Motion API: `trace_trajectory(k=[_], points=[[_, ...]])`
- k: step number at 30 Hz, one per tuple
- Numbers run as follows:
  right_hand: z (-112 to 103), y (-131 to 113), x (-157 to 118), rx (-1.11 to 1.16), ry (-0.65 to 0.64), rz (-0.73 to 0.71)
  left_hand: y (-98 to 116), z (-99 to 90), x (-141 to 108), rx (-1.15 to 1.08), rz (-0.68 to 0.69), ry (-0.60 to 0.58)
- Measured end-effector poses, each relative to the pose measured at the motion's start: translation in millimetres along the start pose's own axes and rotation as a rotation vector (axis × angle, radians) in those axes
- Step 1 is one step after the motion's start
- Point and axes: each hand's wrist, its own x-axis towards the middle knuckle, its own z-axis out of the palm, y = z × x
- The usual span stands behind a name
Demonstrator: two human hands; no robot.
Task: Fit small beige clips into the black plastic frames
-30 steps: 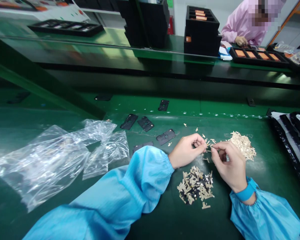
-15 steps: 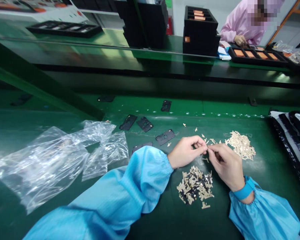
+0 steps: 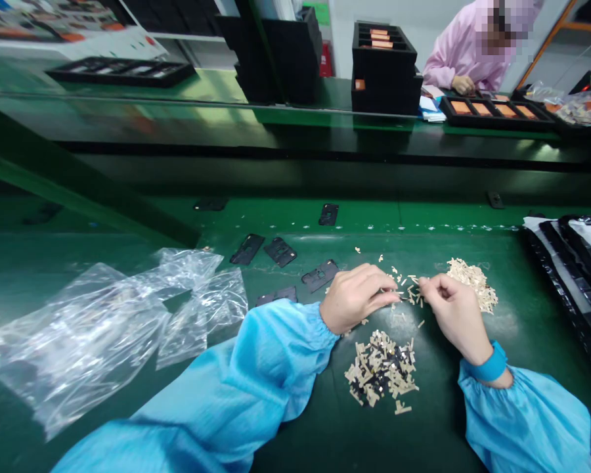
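Observation:
My left hand [image 3: 358, 297] is closed in a pinch, its fingertips at small beige pieces on the green tabletop; what it grips, if anything, is too small to name. To its right, my right hand [image 3: 450, 309] is also pinched, thumb against forefinger, beside scattered beige strips [image 3: 412, 293]. Whatever lies between those fingers cannot be made out. Below the hands sits a mixed pile of beige and black small parts [image 3: 381, 369]. A pile of beige pieces [image 3: 474, 282] lies just behind my right hand.
Clear plastic bags [image 3: 103, 328] spread over the left. Several flat black parts [image 3: 320, 275] lie behind my left hand. Black packages [image 3: 571, 263] are at the right. Across the bench, a person in pink [image 3: 465, 49] works near a black tray [image 3: 495, 113] and stacked black boxes [image 3: 385, 69].
My hands, whose fingertips met before, have moved apart, left hand to the left and right hand to the right. More beige bits show between them. The camera view has shifted slightly.

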Motion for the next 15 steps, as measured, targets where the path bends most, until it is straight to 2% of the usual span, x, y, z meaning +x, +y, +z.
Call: trace_trajectory(k=[2,4,7,9,11,15], points=[[-0.8,-3.4,0.2,0.11,-0.121,0.027,-5.6,-4.2,-0.2,0.103,0.195,0.026],[-3.0,-9.2,-0.9,0.225,-0.271,0.084,-9.1,-6.6,-0.5,0.144,0.312,0.017],[-8.0,-18.2,-3.8,0.388,-0.551,0.252,-10.9,-7.1,-1.5,0.155,0.379,-0.007],[-10.5,-21.5,-5.4,0.494,-0.678,0.347,-10.8,-6.4,-2.4,0.157,0.383,0.002],[-11.2,-22.2,-6.3,0.582,-0.737,0.414,-10.2,-5.8,-2.9,0.163,0.378,0.021],[-8.7,-18.9,-7.2,0.647,-0.776,0.485,-8.8,-5.5,-1.9,0.158,0.381,0.033]])
